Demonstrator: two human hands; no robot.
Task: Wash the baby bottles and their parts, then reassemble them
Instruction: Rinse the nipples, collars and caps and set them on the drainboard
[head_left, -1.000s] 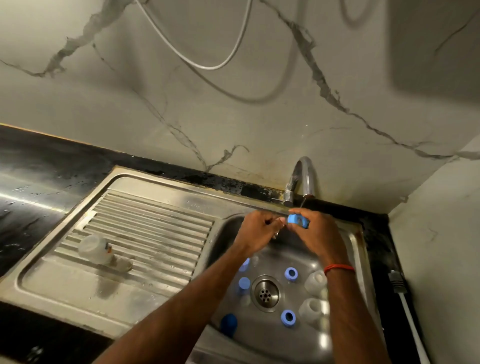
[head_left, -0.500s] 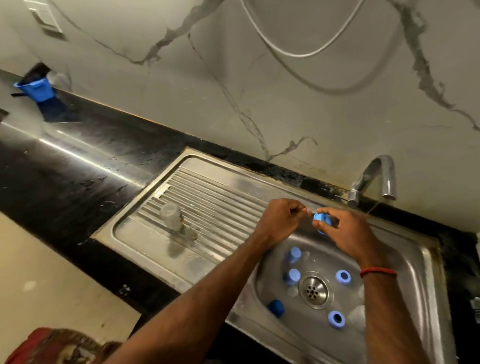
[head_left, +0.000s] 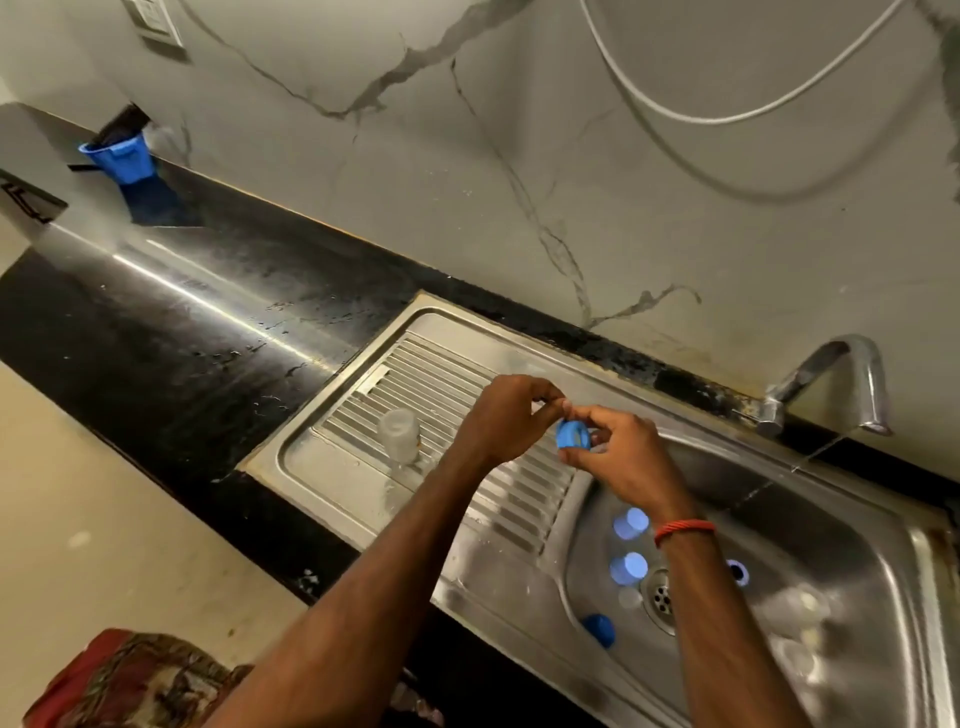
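My right hand (head_left: 618, 457) holds a blue bottle ring (head_left: 571, 434) in its fingertips, above the right end of the drainboard. My left hand (head_left: 501, 421) has its fingers curled, and thumb and forefinger pinch something small and pale just above the ring; what it is I cannot make out. A clear bottle (head_left: 398, 434) stands on the ribbed drainboard to the left of my hands. In the sink basin (head_left: 883, 525) lie two pale blue parts (head_left: 630, 522) (head_left: 628, 567), another blue ring (head_left: 737, 572), a dark blue cap (head_left: 600, 630) and clear bottles (head_left: 795, 608).
The tap (head_left: 831, 371) at the back right runs a thin stream into the basin. The drain (head_left: 660, 597) sits mid-basin. A black counter (head_left: 171, 332) stretches left, with a blue container (head_left: 120, 158) at its far end. A white hose hangs on the wall.
Both hands have moved left from under the tap to over the drainboard, still with the blue ring. The view has swung left and shows more counter.
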